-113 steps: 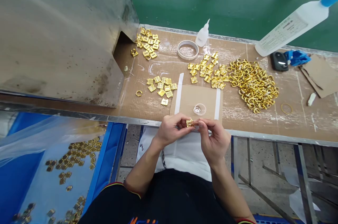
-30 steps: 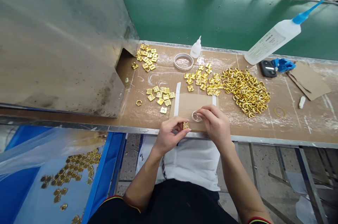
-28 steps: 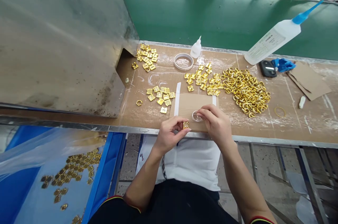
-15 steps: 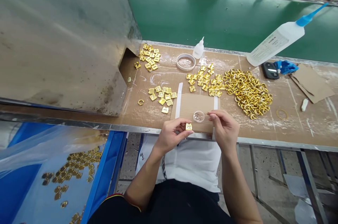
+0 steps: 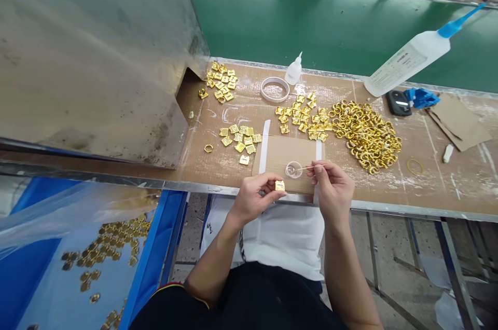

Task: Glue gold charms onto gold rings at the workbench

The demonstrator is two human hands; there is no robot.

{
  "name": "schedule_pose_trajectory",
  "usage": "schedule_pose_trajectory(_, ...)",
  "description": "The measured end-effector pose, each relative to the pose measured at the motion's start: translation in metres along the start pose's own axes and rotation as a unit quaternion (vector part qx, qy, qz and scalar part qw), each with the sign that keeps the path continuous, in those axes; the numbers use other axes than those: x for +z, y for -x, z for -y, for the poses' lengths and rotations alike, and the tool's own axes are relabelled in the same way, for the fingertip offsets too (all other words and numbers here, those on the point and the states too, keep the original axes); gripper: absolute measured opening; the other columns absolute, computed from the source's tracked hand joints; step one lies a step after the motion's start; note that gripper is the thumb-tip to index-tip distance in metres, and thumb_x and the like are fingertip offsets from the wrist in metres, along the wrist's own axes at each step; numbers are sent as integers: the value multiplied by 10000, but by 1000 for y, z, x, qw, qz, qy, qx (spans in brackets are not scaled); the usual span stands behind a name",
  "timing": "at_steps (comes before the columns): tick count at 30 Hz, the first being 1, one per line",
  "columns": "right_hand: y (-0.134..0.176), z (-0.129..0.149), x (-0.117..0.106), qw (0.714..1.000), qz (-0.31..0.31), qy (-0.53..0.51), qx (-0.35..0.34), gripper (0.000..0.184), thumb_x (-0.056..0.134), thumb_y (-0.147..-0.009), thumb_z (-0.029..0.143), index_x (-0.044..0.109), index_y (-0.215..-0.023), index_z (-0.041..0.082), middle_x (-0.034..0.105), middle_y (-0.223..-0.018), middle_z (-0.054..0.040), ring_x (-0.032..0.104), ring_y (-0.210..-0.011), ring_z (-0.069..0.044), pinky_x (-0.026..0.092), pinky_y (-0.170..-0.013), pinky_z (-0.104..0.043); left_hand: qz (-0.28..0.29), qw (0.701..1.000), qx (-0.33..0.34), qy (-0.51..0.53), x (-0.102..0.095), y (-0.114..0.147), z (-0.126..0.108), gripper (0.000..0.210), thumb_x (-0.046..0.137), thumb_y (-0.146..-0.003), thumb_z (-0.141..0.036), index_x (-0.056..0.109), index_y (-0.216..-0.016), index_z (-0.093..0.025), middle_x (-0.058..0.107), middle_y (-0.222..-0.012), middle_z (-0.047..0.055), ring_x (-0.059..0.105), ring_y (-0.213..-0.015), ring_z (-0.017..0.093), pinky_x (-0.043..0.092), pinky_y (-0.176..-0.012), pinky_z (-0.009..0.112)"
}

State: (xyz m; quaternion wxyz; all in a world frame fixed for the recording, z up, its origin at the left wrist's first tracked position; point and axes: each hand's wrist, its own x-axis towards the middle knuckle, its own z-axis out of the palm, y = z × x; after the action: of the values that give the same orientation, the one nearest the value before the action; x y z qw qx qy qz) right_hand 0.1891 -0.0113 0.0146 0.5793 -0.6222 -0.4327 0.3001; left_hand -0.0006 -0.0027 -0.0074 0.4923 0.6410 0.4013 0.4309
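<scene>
Between thumb and fingers, my left hand (image 5: 254,196) pinches a small square gold piece (image 5: 279,185) at the bench's front edge. My right hand (image 5: 333,187) is closed on a thin wooden stick, like a toothpick (image 5: 307,167), whose tip is in a small clear cup (image 5: 293,169). That cup sits on a taped-down cardboard sheet (image 5: 290,149). Loose square gold pieces (image 5: 244,141) lie left of the sheet, with one gold ring (image 5: 209,148) near them. Behind the sheet are more gold pieces (image 5: 299,112), beside a large heap of gold rings (image 5: 365,135).
A metal box (image 5: 93,60) blocks the left. At the back stand a tape roll (image 5: 263,92), a small white bottle (image 5: 293,71) and a large tilted bottle (image 5: 412,60). A dark device (image 5: 398,103) lies right. A blue bin (image 5: 155,247) holds gold pieces below left.
Little differs. My right hand has turned slightly, its fingers shifting on the stick, while the stick's tip stays in the cup. My left hand still holds the gold piece.
</scene>
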Motion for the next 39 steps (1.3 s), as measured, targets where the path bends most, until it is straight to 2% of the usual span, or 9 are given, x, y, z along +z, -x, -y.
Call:
schedule_pose_trajectory(5, 15, 15, -3, 999, -15, -5, -31, 249, 694, -929, 414, 711, -831, 187, 752, -732, -43, 675, -556, -144, 523, -492, -244, 10, 1000, 28, -4, -1, 1, 1, 370, 763, -853, -480, 736, -945, -124, 644, -648, 0, 595, -544, 88, 518, -532, 163)
schedule_pose_trajectory(9, 30, 24, -1, 998, 11, 5, -55, 188, 679, -955, 358, 714, -858, 201, 749, -748, -27, 678, -543, -138, 548, -503, -244, 13, 999, 37, -15, -2, 1, 1, 383, 770, -841, -495, 741, -941, -127, 656, -652, 5, 603, -551, 93, 523, -545, 171)
schedule_pose_trajectory(14, 41, 22, 6, 996, 56, 5, -70, 144, 663, -972, 312, 724, -883, 216, 768, -796, -32, 731, -606, -164, 598, -521, -257, 23, 999, 29, -17, -3, -1, -1, 400, 775, -830, -514, 751, -941, -130, 668, -649, 10, 610, -542, 101, 518, -539, 183)
schedule_pose_trajectory(18, 46, 18, 6, 995, 56, 1, -80, 132, 666, -972, 303, 726, -897, 213, 777, -809, -45, 763, -676, -193, 623, -525, -272, 23, 999, 36, -21, -3, -1, -1, 391, 769, -838, -510, 756, -933, -131, 657, -635, 5, 602, -532, 97, 505, -531, 179)
schedule_pose_trajectory(26, 53, 15, 8, 997, 62, -17, -51, 124, 648, -988, 305, 700, -931, 208, 789, -849, -51, 783, -730, -202, 635, -541, -274, 22, 999, 36, -11, -2, 0, 0, 382, 786, -827, -496, 751, -940, -133, 677, -627, 2, 619, -530, 99, 514, -536, 178)
schedule_pose_trajectory(34, 55, 14, 9, 997, 60, 4, -39, 142, 639, -993, 319, 693, -937, 200, 792, -870, -61, 774, -700, -196, 635, -547, -285, 22, 999, 34, -24, -2, 0, 0, 391, 765, -838, -518, 743, -933, -139, 684, -652, 13, 622, -545, 107, 521, -545, 193)
schedule_pose_trajectory(39, 56, 14, 9, 995, 55, 36, -70, 130, 633, -994, 304, 695, -939, 203, 796, -867, -57, 753, -642, -178, 624, -544, -278, 23, 999, 32, -27, -2, 0, 1, 398, 757, -845, -525, 741, -928, -136, 682, -655, 17, 626, -549, 109, 528, -548, 194)
